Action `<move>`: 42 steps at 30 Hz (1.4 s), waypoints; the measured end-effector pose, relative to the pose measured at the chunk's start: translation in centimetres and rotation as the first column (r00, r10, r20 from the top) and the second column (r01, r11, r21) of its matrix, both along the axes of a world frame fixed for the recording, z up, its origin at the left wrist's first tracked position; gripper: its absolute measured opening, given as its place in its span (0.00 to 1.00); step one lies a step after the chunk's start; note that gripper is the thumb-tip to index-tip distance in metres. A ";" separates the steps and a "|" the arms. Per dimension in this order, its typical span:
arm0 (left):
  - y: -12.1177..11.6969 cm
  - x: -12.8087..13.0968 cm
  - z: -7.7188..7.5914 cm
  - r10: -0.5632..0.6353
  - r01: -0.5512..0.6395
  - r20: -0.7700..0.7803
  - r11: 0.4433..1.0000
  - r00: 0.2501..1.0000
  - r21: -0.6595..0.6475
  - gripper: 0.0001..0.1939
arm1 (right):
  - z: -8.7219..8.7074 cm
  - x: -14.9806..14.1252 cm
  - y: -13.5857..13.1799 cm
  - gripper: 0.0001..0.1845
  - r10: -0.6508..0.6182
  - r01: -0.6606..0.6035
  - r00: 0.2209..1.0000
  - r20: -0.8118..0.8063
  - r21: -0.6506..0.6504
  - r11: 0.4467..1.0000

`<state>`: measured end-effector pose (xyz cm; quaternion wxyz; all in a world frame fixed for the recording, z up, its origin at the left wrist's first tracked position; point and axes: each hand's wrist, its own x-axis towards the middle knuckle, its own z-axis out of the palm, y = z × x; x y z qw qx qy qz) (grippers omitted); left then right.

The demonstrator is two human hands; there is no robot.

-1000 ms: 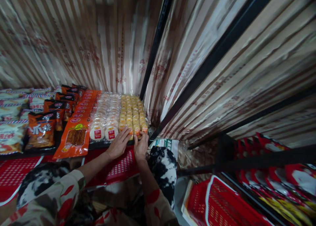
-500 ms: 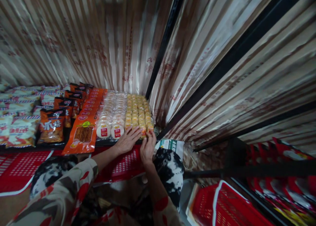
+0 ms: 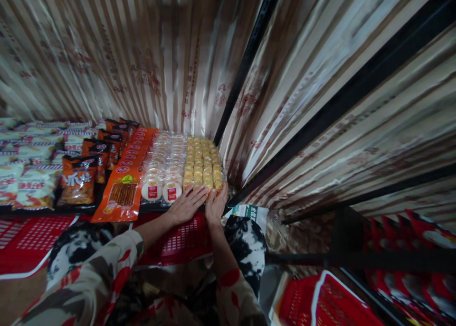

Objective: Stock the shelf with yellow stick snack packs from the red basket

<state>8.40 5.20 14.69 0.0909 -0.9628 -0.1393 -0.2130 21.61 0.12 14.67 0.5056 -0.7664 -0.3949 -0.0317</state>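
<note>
Rows of small yellow wrapped snack packs (image 3: 203, 160) stand at the right end of the low black shelf (image 3: 151, 207). Against their front lies my left hand (image 3: 187, 206), fingers stretched out and side by side. My right hand (image 3: 215, 206) rests at the front right corner of the same packs, its fingers straight and pointing away from me. Both hands touch the packs without wrapping round any. Left of them are clear packs of round white crackers (image 3: 162, 169), then flat orange snack packets (image 3: 124, 188). The fronts of the yellow packs are partly hidden by my fingers.
Brown-orange snack bags (image 3: 78, 179) and white snack bags (image 3: 37, 186) fill the shelf's left side. Red baskets (image 3: 30, 238) sit under it. A pleated curtain (image 3: 160, 55) and black posts (image 3: 245, 65) stand behind. Another red basket (image 3: 306, 297) and red packets (image 3: 409, 264) are at right.
My right hand's fingers have straightened from a more bent pose and moved to the right corner of the yellow packs. My left hand stays on their front. The view has shifted slightly.
</note>
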 end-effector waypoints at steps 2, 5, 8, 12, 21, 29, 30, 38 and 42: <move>-0.1 0.0 0.1 -0.001 0.001 0.001 1.000 1.000 -0.013 0.26 | -0.1 0.1 0.1 0.31 0.019 -0.019 1.000 0.002 0.000 1.000; -0.1 0.1 0.2 -0.003 0.002 -0.009 1.000 1.000 -0.030 0.26 | -0.4 0.2 0.3 0.30 0.027 -0.026 1.000 0.007 -0.019 0.999; -0.1 0.1 0.2 -0.001 0.001 -0.018 0.999 1.000 -0.033 0.26 | -0.5 0.3 0.3 0.31 0.033 -0.033 0.999 -0.006 -0.033 0.999; -0.1 -0.1 0.1 -0.015 0.015 -0.018 1.000 1.000 0.004 0.25 | 0.1 0.6 0.0 0.34 0.055 -0.057 0.997 -0.063 -0.024 0.998; 0.3 -0.1 -0.1 -0.112 0.111 0.001 0.988 0.994 0.111 0.22 | 0.7 1.5 1.0 0.33 0.059 -0.061 0.990 -0.128 -0.006 0.998; 1.2 0.0 0.2 -0.095 0.096 -0.021 0.995 0.995 0.041 0.23 | 0.9 1.7 0.6 0.32 0.075 -0.075 0.996 -0.045 -0.001 0.997; 1.3 0.0 0.1 -0.102 0.102 -0.019 0.994 0.995 0.035 0.23 | 1.0 1.7 0.7 0.32 0.080 -0.080 0.997 -0.023 -0.005 0.997; 1.5 0.1 -0.6 -0.118 0.116 0.056 0.993 0.991 0.037 0.23 | 0.6 1.3 1.4 0.31 0.107 -0.107 0.994 0.000 -0.037 0.994; 1.4 0.0 -0.5 -0.099 0.098 0.065 0.995 0.993 0.029 0.24 | 1.1 1.9 1.3 0.32 0.087 -0.088 0.995 -0.040 -0.024 0.996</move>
